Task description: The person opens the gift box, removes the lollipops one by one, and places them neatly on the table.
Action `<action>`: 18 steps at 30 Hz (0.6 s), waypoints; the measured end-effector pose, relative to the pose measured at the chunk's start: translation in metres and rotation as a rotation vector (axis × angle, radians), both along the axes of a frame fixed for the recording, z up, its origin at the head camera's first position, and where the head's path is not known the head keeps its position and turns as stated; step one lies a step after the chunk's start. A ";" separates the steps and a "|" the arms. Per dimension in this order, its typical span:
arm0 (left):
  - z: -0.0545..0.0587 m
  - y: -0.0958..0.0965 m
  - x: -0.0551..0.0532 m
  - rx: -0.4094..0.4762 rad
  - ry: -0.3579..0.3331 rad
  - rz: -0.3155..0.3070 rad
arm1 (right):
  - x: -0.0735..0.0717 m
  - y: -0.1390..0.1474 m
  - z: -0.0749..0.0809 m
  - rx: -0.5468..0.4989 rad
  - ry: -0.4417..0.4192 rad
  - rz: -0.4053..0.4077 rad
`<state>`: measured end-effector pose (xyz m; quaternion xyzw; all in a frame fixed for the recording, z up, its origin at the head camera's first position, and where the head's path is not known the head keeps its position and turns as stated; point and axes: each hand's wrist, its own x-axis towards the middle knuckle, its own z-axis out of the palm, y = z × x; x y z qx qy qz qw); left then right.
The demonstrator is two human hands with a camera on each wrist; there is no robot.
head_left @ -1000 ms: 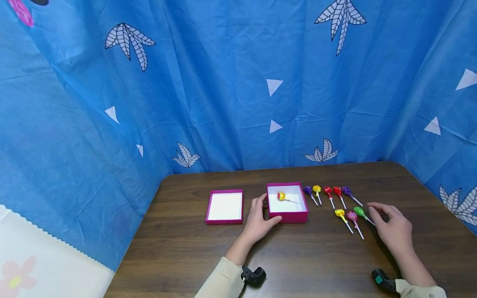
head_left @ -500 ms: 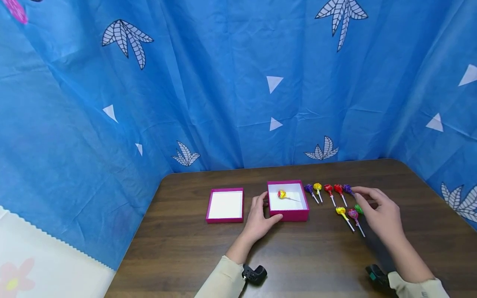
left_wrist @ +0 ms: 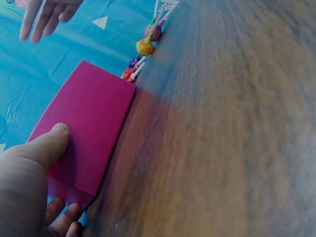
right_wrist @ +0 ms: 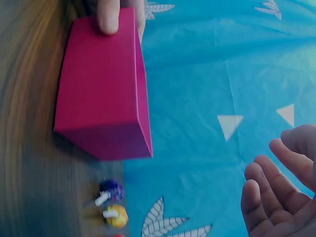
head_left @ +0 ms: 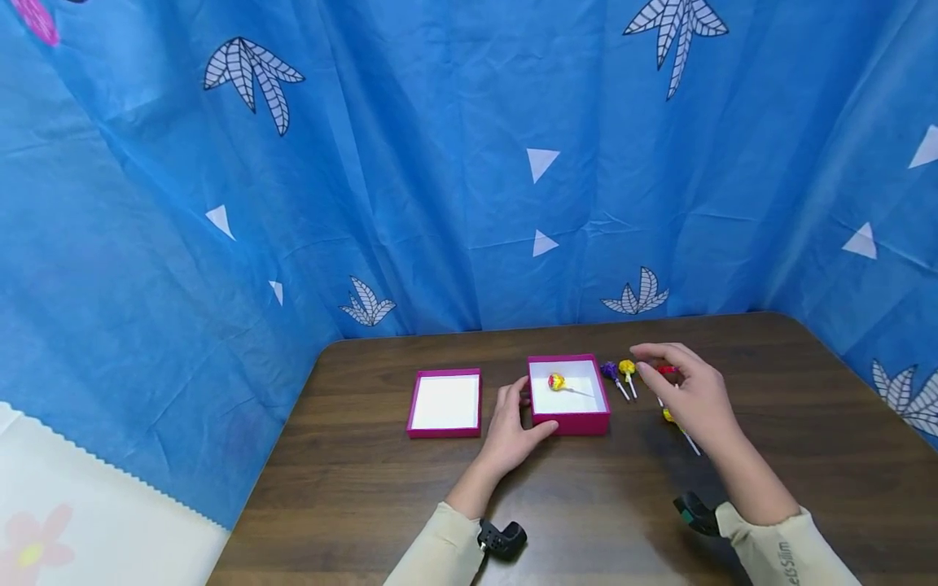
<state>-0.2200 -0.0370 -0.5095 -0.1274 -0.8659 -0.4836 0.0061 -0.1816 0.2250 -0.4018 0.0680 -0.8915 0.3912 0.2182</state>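
A magenta box with a white inside stands without its lid on the table. One yellow-and-red lollipop lies in it. My left hand grips the box's near left corner, thumb on the front face and fingers along the left side. Above the lollipops right of the box hovers my right hand, its fingers loosely bent and nothing between them. A purple lollipop and a yellow lollipop show beside the box. The hand partly covers a red lollipop and another yellow one, and hides several more.
The box's shallow lid, white side up with a magenta rim, lies left of my left hand. A brown wooden table carries everything. Behind it hangs a blue patterned curtain, which also borders both sides.
My right hand has moved left, from beside the green lollipop at the far right to over the red ones, holding nothing. The left hand stays on the box.
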 end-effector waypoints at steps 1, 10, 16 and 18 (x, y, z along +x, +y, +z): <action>0.000 0.000 0.000 0.003 0.005 0.000 | -0.003 -0.003 0.000 0.000 -0.005 0.009; 0.002 0.000 -0.001 -0.002 0.000 -0.004 | -0.031 -0.027 -0.014 0.026 -0.127 0.123; 0.000 -0.001 0.000 -0.010 -0.020 0.000 | -0.046 -0.040 -0.026 0.050 -0.187 0.161; 0.000 -0.002 -0.001 -0.010 -0.016 -0.001 | -0.051 -0.043 -0.029 0.059 -0.204 0.166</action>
